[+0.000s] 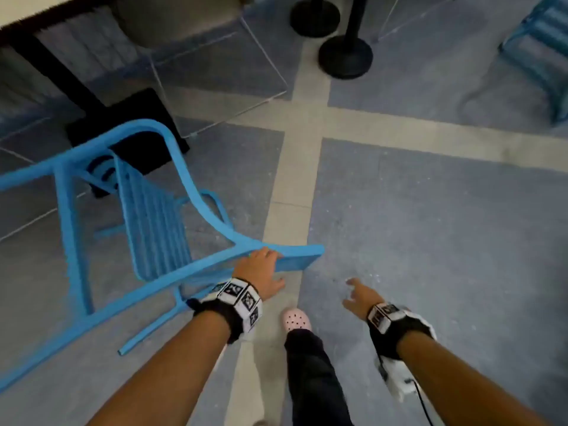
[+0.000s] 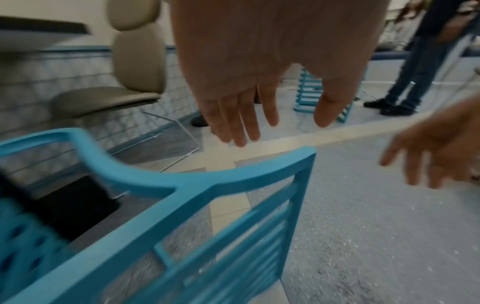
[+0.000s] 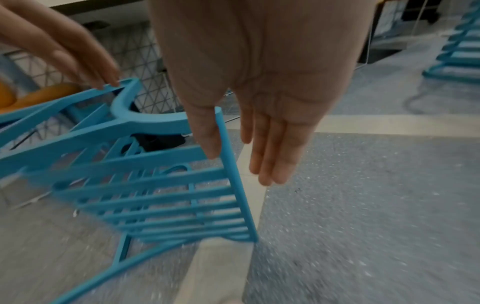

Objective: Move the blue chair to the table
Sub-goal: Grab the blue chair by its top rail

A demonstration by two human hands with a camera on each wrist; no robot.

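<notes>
Grey speckled floor [image 1: 430, 241] crossed by pale tile bands; nearest, a pink perforated shoe [image 1: 296, 319]. Right hand [image 1: 361, 298] hangs free beside the blue chair [image 1: 153, 222], fingers straight and spread, grasping nothing. Left hand [image 1: 259, 270], fingers extended, rests its fingertips on the chair's top rail without gripping. The chair stands tilted, just short of the table [image 1: 18, 7], beside its black base [image 1: 129, 118]. Beyond: a beige chair [image 1: 172, 20] and two black stanchion bases [image 1: 344, 61].

Floor [image 1: 430, 226] right open; beige chair [image 1: 172, 23], table base [image 1: 129, 130] ahead.
</notes>
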